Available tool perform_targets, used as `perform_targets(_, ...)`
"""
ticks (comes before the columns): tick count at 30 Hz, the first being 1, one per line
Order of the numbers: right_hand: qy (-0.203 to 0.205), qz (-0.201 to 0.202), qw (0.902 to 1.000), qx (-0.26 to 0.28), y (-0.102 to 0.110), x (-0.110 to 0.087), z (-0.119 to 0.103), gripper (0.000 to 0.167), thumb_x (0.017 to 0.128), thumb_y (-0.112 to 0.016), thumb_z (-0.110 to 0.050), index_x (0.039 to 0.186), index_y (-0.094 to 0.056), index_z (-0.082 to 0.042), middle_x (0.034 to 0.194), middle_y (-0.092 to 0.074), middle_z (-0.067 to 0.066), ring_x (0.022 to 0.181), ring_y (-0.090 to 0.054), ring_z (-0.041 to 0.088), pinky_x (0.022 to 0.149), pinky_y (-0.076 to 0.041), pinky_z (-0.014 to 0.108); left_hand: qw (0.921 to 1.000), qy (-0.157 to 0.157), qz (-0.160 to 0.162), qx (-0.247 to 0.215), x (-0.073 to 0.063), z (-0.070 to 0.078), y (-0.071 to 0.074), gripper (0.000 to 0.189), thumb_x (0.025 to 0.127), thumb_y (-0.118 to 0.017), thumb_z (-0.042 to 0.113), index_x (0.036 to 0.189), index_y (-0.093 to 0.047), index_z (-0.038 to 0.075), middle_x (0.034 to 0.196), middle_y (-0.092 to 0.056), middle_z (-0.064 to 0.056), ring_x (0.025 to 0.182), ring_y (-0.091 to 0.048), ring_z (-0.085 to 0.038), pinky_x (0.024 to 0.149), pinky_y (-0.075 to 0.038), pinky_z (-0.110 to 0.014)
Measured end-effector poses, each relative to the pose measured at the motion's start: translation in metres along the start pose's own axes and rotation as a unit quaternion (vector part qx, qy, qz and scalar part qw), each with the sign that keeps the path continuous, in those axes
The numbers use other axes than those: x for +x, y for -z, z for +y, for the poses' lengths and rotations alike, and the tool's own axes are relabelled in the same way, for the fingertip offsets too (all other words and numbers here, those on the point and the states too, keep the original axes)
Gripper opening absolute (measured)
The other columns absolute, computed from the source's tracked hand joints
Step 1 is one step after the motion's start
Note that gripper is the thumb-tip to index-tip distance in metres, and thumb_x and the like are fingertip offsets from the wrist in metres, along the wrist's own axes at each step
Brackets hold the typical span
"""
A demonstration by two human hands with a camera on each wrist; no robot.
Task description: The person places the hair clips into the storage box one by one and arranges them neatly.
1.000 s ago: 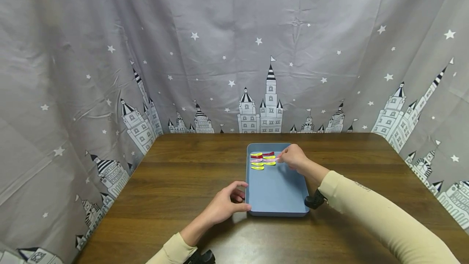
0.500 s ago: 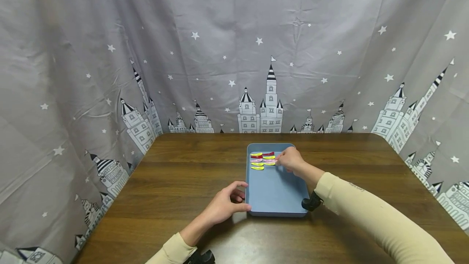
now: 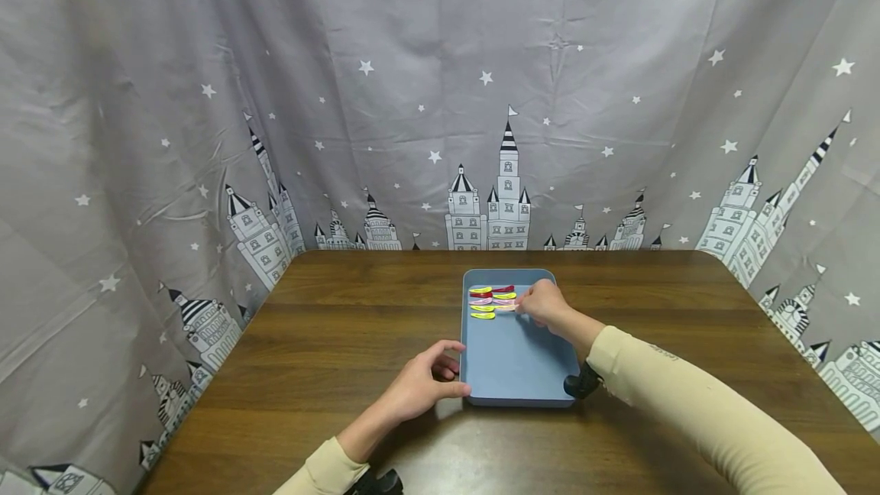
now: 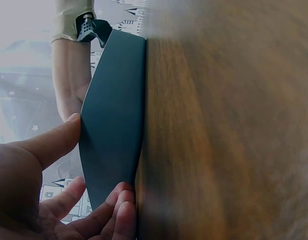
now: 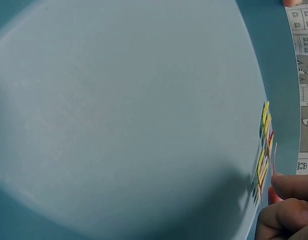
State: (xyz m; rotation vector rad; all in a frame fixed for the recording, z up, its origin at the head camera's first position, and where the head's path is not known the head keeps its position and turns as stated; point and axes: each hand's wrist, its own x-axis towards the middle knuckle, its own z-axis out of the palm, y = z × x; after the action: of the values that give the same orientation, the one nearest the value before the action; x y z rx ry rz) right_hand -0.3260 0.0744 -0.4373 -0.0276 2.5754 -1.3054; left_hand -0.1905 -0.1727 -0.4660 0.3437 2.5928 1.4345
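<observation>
A blue tray (image 3: 520,373) lies on the table with several hair clips in its far left part, set in two columns of yellow, red and pink. My right hand (image 3: 545,302) reaches over the tray's right side. In the right wrist view, its thumb and fingertip pinch a thin pale pink hair clip (image 5: 275,157), which stands above the yellow clips (image 5: 261,167). In the head view this clip overlaps the lower end of the right column. My left hand (image 3: 428,382) rests at the tray's left wall (image 4: 111,120), thumb on the rim and the other fingers loosely curved against the outer side.
The brown wooden table (image 3: 344,327) extends around the tray. A grey curtain (image 3: 385,136) with stars and castles hangs behind it. Each wrist wears a black camera mount; the right mount (image 3: 583,383) sits close by the tray's near right edge.
My right hand has moved slightly left and toward me, from beside the pink clip to the lower end of the right column, where a pale clip now covers a yellow one. My left hand stays put.
</observation>
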Motion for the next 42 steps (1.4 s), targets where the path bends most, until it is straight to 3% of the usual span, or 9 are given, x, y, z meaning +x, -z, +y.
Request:
perform_targets(9,-0.006,0.003,1.0000,-0.002,-0.0026,0.0034,0.0020,0.016,0.089,-0.069,-0.002,0.103,-0.074,0.004,0.077,-0.068,0.011,0.041,-0.028,0.009,0.043,-0.026,0.024,1.0000,0.000,-0.001,0.000,-0.0004,0.0011,0.0003,0.057,0.083,-0.084,0.029,0.132,-0.058,0.014,0.105,-0.067,-0.004,0.096,-0.062,-0.018,0.085,-0.048,-0.039)
perform_targets(21,-0.005,0.010,0.9997,-0.019,-0.0060,0.0046,0.0034,0.011,0.087,-0.071,-0.002,0.096,-0.074,0.003,0.093,-0.068,0.011,0.042,-0.032,0.010,0.044,-0.030,0.024,1.0000,0.004,-0.004,-0.001,0.0003,0.0009,0.0003,0.058,0.083,-0.084,0.030,0.133,-0.058,0.014,0.105,-0.067,-0.004,0.097,-0.062,-0.018,0.086,-0.049,-0.041)
perform_targets(42,0.003,0.003,0.9994,-0.035,-0.0067,0.0040,0.0037,0.016,0.087,-0.073,-0.003,0.101,-0.074,0.005,0.088,-0.068,0.011,0.041,-0.033,0.012,0.043,-0.030,0.024,1.0000,0.005,-0.004,-0.002,0.0000,0.0017,0.0006,0.057,0.083,-0.083,0.030,0.132,-0.058,0.014,0.105,-0.067,-0.004,0.096,-0.062,-0.018,0.085,-0.048,-0.040)
